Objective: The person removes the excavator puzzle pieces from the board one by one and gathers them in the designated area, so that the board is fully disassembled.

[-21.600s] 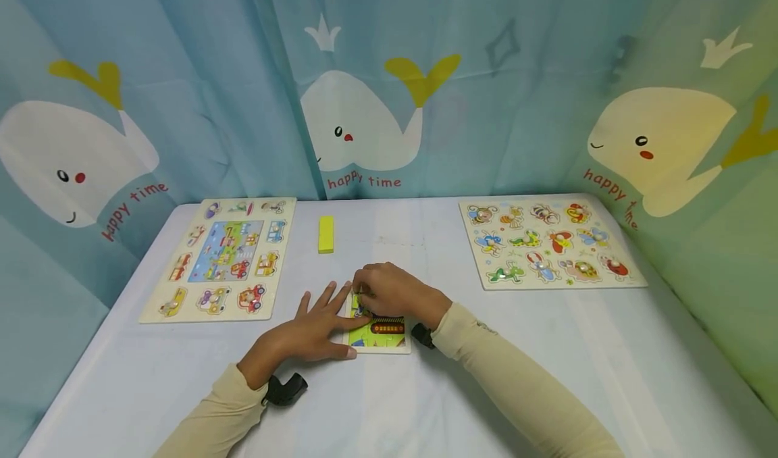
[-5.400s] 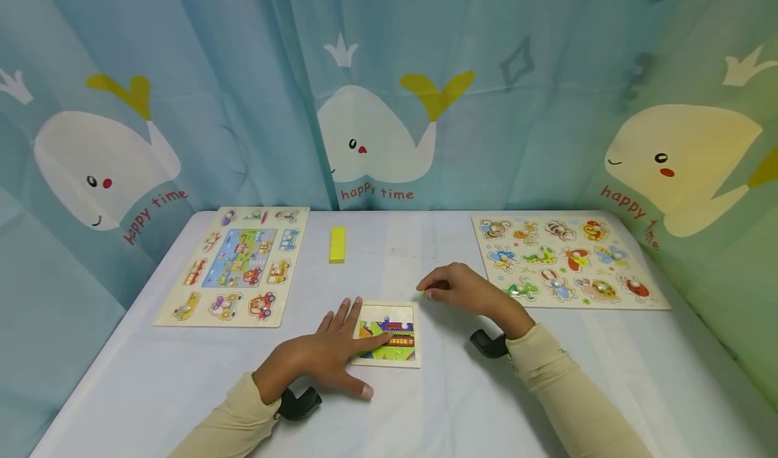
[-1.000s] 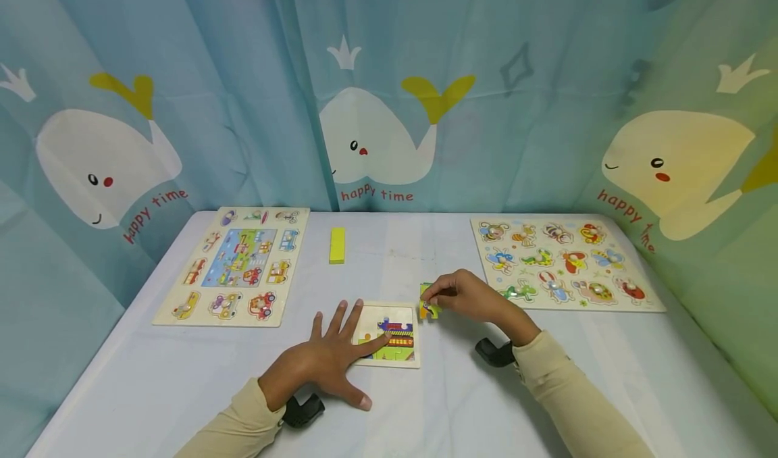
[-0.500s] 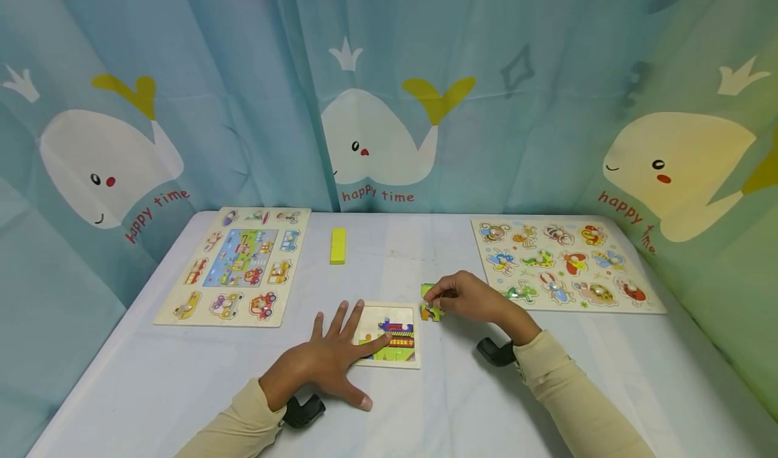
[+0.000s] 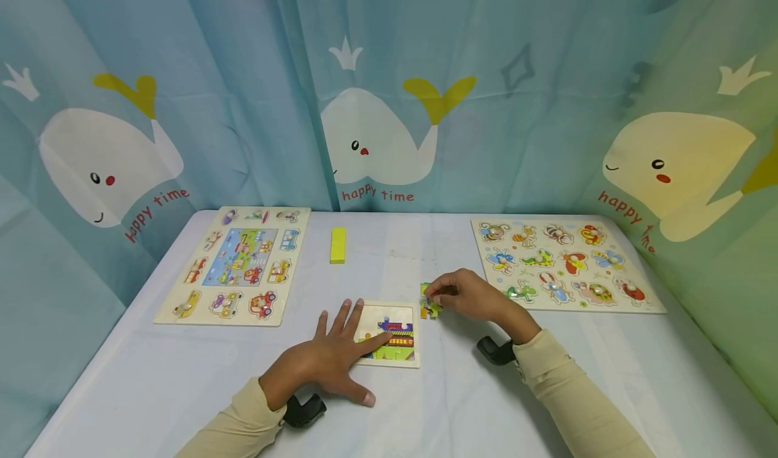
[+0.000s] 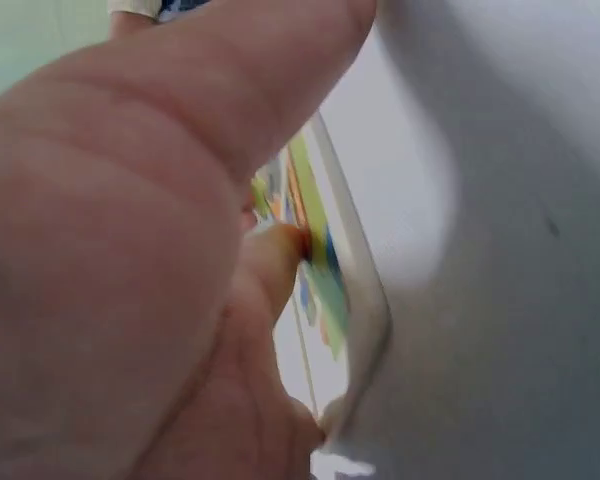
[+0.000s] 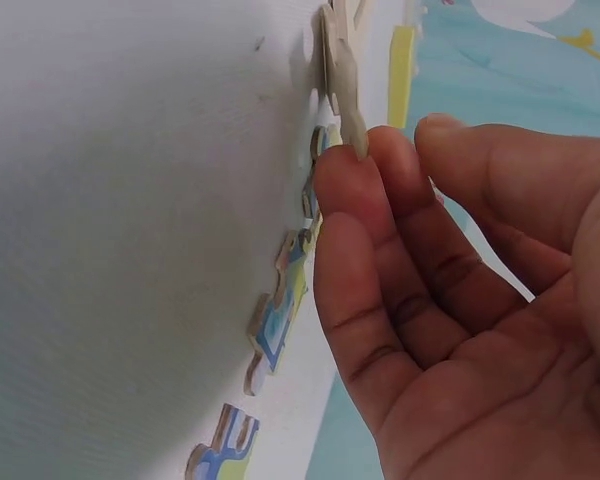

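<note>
A small square jigsaw tray [image 5: 386, 305] lies in the middle of the table, its lower part filled with green, blue and red pieces [image 5: 395, 353] and its upper part bare. My left hand [image 5: 331, 360] lies with spread fingers at its left side, the index finger resting across the pieces. Just right of the tray, my right hand [image 5: 471, 297] pinches a jigsaw piece [image 7: 345, 85], seen edge-on in the right wrist view. Green and orange pieces [image 5: 428, 309] show at its fingertips in the head view. Several loose pieces [image 7: 285, 300] lie below this hand in the right wrist view.
A vehicle peg puzzle board [image 5: 234, 309] is at the back left. On the back right sits an insect peg puzzle board [image 5: 547, 269], close to my right hand. Between them stands a yellow block [image 5: 338, 245]. A whale-print curtain [image 5: 389, 53] hangs along the table's back edge.
Earlier the tray held more pieces; its upper ones and an orange one at left have come out. Green and orange pieces now appear right of the tray. In the last second, both hands barely moved.
</note>
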{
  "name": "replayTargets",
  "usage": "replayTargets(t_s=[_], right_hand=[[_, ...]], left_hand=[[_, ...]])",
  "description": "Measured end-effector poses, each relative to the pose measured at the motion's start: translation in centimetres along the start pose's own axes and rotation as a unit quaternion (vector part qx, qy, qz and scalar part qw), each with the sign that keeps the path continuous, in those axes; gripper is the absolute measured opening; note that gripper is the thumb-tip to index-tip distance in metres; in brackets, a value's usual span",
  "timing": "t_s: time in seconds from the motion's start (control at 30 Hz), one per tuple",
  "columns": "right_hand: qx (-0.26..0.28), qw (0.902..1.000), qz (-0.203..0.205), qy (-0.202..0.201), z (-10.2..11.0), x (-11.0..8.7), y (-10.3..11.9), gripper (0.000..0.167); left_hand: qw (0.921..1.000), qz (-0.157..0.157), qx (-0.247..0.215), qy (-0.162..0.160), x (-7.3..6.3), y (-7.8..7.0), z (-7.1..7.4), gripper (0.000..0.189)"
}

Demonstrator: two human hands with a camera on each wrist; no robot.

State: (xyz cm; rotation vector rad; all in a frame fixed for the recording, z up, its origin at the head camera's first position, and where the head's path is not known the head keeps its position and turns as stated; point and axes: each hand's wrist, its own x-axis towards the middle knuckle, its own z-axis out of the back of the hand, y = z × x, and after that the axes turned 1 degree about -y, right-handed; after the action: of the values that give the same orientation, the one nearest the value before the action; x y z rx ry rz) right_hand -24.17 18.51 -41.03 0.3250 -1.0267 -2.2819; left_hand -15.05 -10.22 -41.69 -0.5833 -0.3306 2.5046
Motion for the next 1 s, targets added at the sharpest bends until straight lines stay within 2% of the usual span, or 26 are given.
replayTargets(t_s=[0.2,0.37,0.53,0.7,0.87,1.0], right_hand=[[-0.013,0.9998,0.003,-0.016,0.0,0.1,0.4,0.015],[-0.004,1.0000,0.006,-0.007,-0.4,0.6,1.0,0.017],[0.010,0.9999,-0.002,0.007,-1.3,1.1,2.0,0.018],[0.027,0.9993,0.008,0.024,-2.0,1.5,2.6,0.019],[0.023,0.9992,0.014,0.031,-2.9,1.9,3.1,0.018],[0.016,0.9987,0.026,0.040,-3.5,2.2,3.3,0.018]], left_hand=[[0.9988,-0.037,-0.029,-0.013,0.2,-0.6,0.2,0.097],[0.9982,-0.054,-0.023,-0.006,0.4,-0.9,0.2,0.091],[0.9986,-0.046,-0.018,0.017,0.5,-1.1,0.1,0.089],[0.9985,-0.044,-0.006,0.031,0.8,-1.1,0.1,0.091],[0.9983,-0.044,0.005,0.038,0.9,-1.2,0.2,0.091],[0.9984,-0.043,-0.013,0.036,1.0,-1.1,0.1,0.086]])
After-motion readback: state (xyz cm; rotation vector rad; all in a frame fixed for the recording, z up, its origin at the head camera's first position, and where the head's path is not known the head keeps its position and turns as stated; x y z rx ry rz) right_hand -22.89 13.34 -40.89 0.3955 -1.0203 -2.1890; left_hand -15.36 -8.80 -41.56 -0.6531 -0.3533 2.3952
